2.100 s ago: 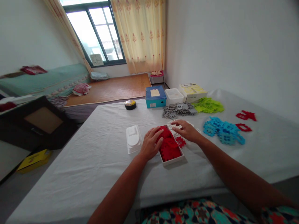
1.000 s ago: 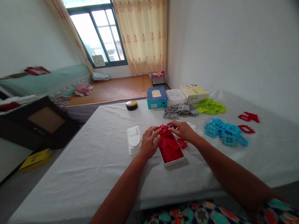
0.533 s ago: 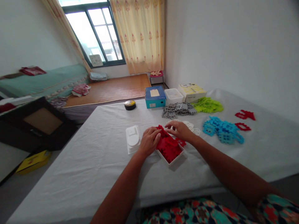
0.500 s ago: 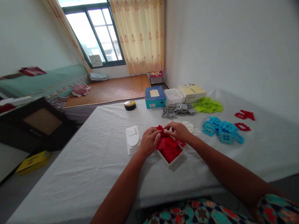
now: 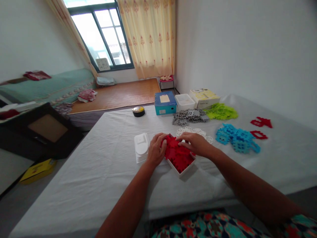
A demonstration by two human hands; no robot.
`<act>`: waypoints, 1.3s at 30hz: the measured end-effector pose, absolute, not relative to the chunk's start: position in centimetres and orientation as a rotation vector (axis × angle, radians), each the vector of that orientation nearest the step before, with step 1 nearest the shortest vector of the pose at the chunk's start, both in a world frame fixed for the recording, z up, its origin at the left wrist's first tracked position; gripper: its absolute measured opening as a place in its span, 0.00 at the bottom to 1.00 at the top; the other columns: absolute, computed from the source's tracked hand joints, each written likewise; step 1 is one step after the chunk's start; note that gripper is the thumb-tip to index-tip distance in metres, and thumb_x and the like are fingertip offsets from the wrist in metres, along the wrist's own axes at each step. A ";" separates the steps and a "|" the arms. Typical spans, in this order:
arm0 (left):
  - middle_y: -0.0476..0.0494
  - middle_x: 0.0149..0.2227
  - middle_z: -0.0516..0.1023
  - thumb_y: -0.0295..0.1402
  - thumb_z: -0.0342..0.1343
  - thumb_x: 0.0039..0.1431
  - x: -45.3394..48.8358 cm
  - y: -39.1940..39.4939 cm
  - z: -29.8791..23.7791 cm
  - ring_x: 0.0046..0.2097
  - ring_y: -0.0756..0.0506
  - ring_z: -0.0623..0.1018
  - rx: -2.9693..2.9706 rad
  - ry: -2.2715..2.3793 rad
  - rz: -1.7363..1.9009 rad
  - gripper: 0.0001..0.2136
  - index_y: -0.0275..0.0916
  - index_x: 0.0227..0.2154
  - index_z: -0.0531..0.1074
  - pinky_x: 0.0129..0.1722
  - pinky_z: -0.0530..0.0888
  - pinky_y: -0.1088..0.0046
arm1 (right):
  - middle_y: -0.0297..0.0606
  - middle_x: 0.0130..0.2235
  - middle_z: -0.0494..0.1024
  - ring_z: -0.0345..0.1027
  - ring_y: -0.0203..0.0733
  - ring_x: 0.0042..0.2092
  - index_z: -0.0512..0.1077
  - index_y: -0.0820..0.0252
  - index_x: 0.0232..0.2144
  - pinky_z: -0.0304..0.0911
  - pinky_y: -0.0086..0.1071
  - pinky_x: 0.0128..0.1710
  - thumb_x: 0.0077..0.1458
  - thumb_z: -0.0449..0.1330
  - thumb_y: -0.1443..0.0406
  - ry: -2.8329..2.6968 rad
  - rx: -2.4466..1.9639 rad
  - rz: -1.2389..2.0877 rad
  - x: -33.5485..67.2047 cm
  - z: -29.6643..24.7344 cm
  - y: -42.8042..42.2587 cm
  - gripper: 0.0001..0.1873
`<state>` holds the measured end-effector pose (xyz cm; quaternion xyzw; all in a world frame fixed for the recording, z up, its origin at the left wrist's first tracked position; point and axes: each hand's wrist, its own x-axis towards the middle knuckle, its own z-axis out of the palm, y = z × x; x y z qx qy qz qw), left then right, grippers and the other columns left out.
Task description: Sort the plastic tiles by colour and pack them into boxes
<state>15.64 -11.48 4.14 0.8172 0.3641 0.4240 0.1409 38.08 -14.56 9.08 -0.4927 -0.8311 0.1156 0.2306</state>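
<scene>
A shallow white box [image 5: 187, 169] full of red plastic building pieces [image 5: 182, 157] lies on the cloth-covered table in front of me. My left hand [image 5: 156, 150] is curled around the box's left side, its thumb and fingertips against the edge and the nearest red pieces. Over the far right side, my right hand [image 5: 195, 143] has bent fingers apart, with the fingertips touching the top of the red pieces. The right hand hides part of the box's far right rim. Close to my left hand lies a stack of white plastic parts [image 5: 141, 148].
Beyond my right hand are white pieces [image 5: 195, 132], grey pieces [image 5: 189, 116] and lime green pieces [image 5: 223, 111]. Blue pieces [image 5: 239, 138] and two loose red pieces [image 5: 259, 135] lie right. A blue box [image 5: 165, 107], white tub [image 5: 184, 101], yellow box [image 5: 204, 98] and round tin [image 5: 138, 111] stand behind.
The red pieces that stood up between my hands now lie lower in the box. My left fingers have drawn back to the box's edge, and my right hand has shifted slightly down.
</scene>
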 end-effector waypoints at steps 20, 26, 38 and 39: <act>0.41 0.51 0.73 0.37 0.37 0.70 15.1 -11.3 4.1 0.58 0.45 0.67 2.240 1.123 1.383 0.19 0.41 0.49 0.72 0.61 0.62 0.58 | 0.45 0.44 0.76 0.68 0.49 0.47 0.75 0.57 0.44 0.64 0.39 0.46 0.46 0.66 0.63 -2.367 -1.537 0.255 44.1 6.9 -15.6 0.20; 0.39 0.52 0.72 0.38 0.37 0.70 16.3 -11.6 3.2 0.56 0.45 0.68 2.148 1.196 1.426 0.19 0.39 0.50 0.71 0.60 0.64 0.60 | 0.42 0.46 0.76 0.66 0.48 0.49 0.74 0.54 0.45 0.61 0.42 0.52 0.49 0.67 0.60 -2.327 -1.122 0.286 39.4 9.7 -14.7 0.19; 0.39 0.51 0.72 0.40 0.38 0.69 16.3 -11.1 2.1 0.54 0.43 0.71 2.151 1.342 1.264 0.18 0.40 0.51 0.69 0.57 0.66 0.58 | 0.44 0.47 0.78 0.69 0.48 0.48 0.73 0.57 0.48 0.62 0.44 0.52 0.52 0.64 0.63 -2.257 -1.144 0.438 37.2 7.6 -12.9 0.20; 0.39 0.49 0.73 0.40 0.38 0.69 16.3 -11.2 2.3 0.53 0.43 0.71 2.149 1.340 1.273 0.18 0.40 0.50 0.70 0.56 0.67 0.59 | 0.43 0.47 0.78 0.69 0.47 0.48 0.73 0.57 0.48 0.63 0.44 0.51 0.53 0.63 0.64 -2.242 -1.144 0.457 37.1 7.5 -13.0 0.19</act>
